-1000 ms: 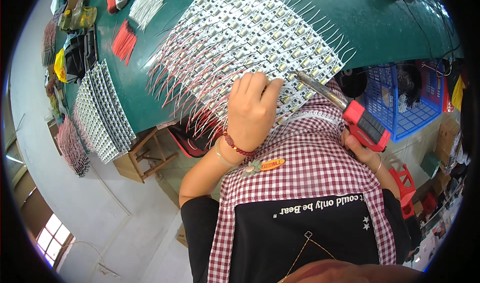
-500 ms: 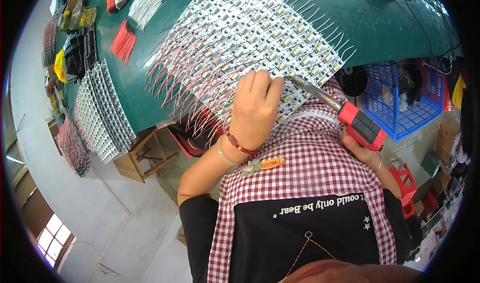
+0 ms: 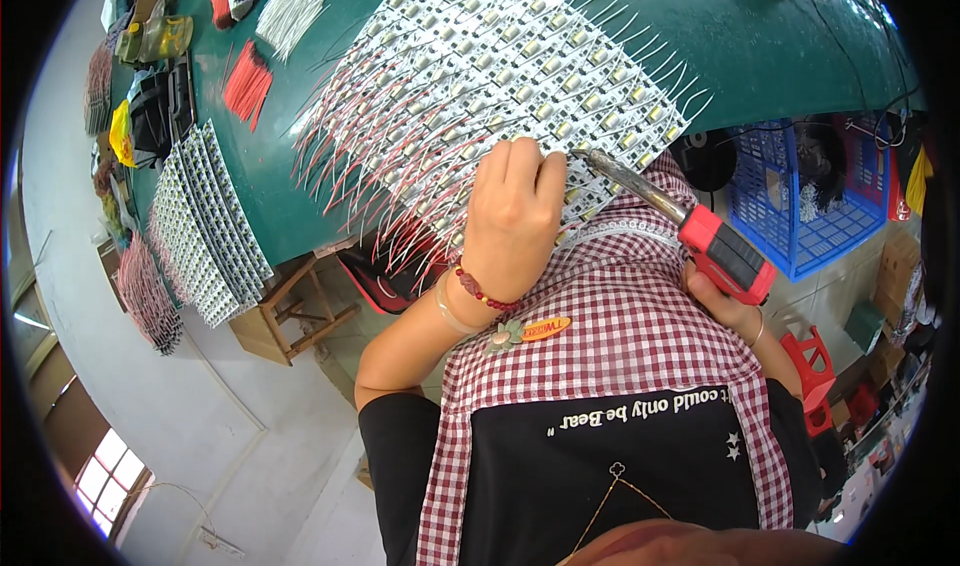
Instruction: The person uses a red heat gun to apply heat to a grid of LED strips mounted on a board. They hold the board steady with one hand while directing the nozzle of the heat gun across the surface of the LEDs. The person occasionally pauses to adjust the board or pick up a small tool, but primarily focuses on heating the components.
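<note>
Clutching soldering iron [image 3: 728,254] in right grip [image 3: 714,294]; wired board panel [image 3: 505,71] under left grip [image 3: 513,221], hold hidden, cannot tell.

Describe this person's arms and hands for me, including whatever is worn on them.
Both hands are ungloved. The left hand has a dark red bead bracelet at the wrist, with a smooth, pale bangle just behind it. The right hand has a thin, plain metallic-looking bracelet at the wrist. The forearms are bare below short black sleeves.
</note>
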A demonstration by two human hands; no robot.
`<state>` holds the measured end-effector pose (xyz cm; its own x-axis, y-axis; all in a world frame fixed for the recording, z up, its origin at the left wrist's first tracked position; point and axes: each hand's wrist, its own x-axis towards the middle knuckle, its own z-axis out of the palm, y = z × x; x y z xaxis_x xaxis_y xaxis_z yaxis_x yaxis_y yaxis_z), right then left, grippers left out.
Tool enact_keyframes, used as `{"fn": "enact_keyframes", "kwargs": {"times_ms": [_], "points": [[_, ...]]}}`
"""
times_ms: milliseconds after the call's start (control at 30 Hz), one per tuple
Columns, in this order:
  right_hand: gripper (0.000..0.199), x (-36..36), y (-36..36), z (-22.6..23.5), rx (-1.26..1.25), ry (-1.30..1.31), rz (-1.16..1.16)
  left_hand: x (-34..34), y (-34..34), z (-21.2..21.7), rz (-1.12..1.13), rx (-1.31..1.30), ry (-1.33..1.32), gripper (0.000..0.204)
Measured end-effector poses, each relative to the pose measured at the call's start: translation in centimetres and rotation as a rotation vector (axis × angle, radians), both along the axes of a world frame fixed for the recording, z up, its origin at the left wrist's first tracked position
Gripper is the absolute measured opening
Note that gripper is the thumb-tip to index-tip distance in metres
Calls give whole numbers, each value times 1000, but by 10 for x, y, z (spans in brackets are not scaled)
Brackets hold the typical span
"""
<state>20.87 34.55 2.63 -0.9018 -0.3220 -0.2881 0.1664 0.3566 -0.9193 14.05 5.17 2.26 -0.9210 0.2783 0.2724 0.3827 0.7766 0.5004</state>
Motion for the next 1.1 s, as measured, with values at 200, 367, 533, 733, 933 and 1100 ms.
{"fn": "enact_keyframes", "kwargs": {"times_ms": [200,367,533,733,933,1100], "points": [[14,-2,-1,-5,16,54,31,0,-3,-2,19,-8,12,24],[14,-2,1,-7,58,74,85,-2,-2,-3,19,-7,35,23],[13,5,8,-8,5,-43,44,-2,-3,-3,-6,-55,40,12],[13,5,7,-7,-15,-75,5,-5,-2,3,17,-98,28,18],[12,0,1,-5,-51,-52,-31,-6,-9,1,49,-163,52,11],[9,2,5,-4,-207,-143,-106,1,-36,30,94,-291,-119,8]]}}
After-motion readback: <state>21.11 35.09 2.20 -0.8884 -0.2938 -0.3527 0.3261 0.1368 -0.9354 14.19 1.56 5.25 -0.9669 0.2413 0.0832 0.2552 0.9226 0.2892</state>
